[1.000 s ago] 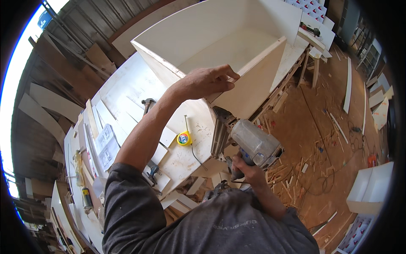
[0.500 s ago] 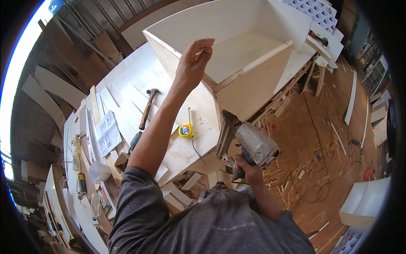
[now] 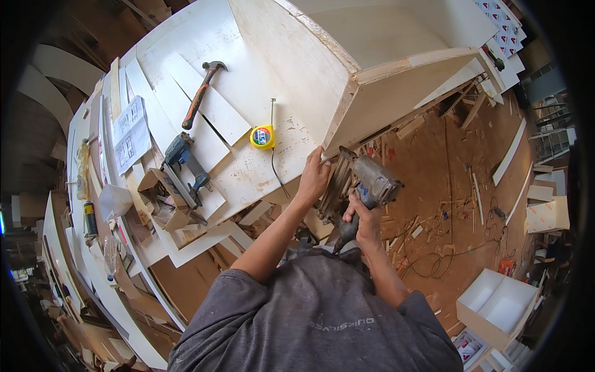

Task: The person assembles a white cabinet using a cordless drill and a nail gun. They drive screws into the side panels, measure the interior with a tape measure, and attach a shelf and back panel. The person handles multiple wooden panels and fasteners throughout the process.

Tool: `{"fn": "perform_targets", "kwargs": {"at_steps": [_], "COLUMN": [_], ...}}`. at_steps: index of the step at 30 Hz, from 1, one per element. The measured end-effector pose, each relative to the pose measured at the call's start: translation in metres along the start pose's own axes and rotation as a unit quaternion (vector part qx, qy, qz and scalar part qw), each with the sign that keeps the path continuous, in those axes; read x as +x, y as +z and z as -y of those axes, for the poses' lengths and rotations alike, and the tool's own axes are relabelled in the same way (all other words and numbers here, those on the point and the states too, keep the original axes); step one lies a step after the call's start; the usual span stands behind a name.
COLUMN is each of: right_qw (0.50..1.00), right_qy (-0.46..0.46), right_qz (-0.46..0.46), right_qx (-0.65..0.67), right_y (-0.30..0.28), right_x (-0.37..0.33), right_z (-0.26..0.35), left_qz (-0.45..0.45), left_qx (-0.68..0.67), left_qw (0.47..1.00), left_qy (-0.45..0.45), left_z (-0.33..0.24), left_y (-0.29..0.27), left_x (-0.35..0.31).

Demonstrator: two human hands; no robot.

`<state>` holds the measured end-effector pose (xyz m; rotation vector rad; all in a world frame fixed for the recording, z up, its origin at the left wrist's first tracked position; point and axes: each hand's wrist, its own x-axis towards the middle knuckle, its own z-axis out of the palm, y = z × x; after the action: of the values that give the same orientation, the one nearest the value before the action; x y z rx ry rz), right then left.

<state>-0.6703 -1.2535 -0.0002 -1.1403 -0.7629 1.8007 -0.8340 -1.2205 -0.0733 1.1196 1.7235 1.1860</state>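
Observation:
My right hand [image 3: 365,218] is wrapped round the handle of a grey pneumatic nail gun [image 3: 375,180]. The gun's nose end sits close to the lower corner of a large open wooden box [image 3: 338,115] with pale panels. At that same corner, my left hand [image 3: 315,178] has its fingers closed against the panel's bottom edge, just left of the gun's magazine. The left fingertips are partly hidden. Nearest to that hand on the white worktop [image 3: 288,167] lies a yellow tape measure [image 3: 262,137], its blade a little out.
A claw hammer [image 3: 203,96], a blue cordless power tool [image 3: 187,160], printed sheets [image 3: 131,135] and a small cardboard box [image 3: 164,199] lie on the worktop's left. Wood scraps and a hose [image 3: 443,254] litter the brown floor. A white divided box [image 3: 496,304] stands lower right.
My left hand has come down from above the box to its lower corner. The right hand still holds the nail gun, now more upright. The view has shifted, showing more of the worktop.

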Motion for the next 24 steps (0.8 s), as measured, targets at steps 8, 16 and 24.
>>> {"fn": "perform_targets", "kwargs": {"at_steps": [8,16,24], "right_qw": [0.999,0.999,0.996], "right_qy": [0.032,0.051,0.038], "right_qz": [0.005,0.001,0.005], "right_qx": [-0.013,0.003,0.080], "right_y": [0.003,-0.007,-0.007], "right_x": [0.017,0.021,0.024], "right_z": [-0.009,-0.018,-0.030], "left_qz": [-0.026,-0.012,-0.063], "left_qx": [-0.059,-0.048,-0.015], "left_qw": [0.998,0.999,0.995], "left_qy": [-0.003,-0.006,0.074], "left_z": [0.013,0.010,-0.092], "left_y": [0.008,0.003,-0.057], "left_x": [0.003,0.004,0.015]}}
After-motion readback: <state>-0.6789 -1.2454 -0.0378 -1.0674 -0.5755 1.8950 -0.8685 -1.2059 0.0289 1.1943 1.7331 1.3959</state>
